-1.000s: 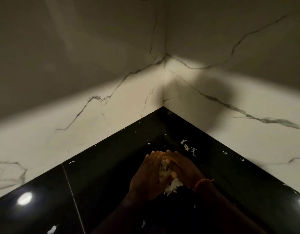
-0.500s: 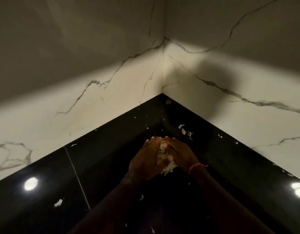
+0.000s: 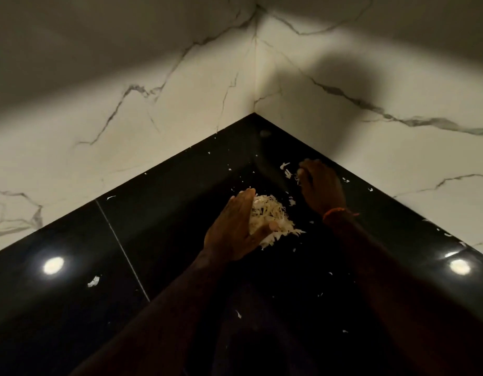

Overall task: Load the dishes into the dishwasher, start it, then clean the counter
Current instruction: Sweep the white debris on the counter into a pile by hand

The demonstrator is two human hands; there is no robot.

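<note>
Right hand (image 3: 322,185) has left the shred pile (image 3: 270,221), curled on far-right scraps (image 3: 286,169); left hand (image 3: 235,229), fingers straight, walls pile's left w/ counter (image 3: 153,213) bare beyond.

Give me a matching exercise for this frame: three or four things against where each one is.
1. left hand
2. right hand
3. pile of shreds
4. orange wristband

A. reaching toward the corner, at loose scraps by the wall
B. on the right wrist
C. on the black counter between the hands
D. cupped against the pile's left side

Pairs: 1-D, 2-A, 3-C, 4-B
</note>
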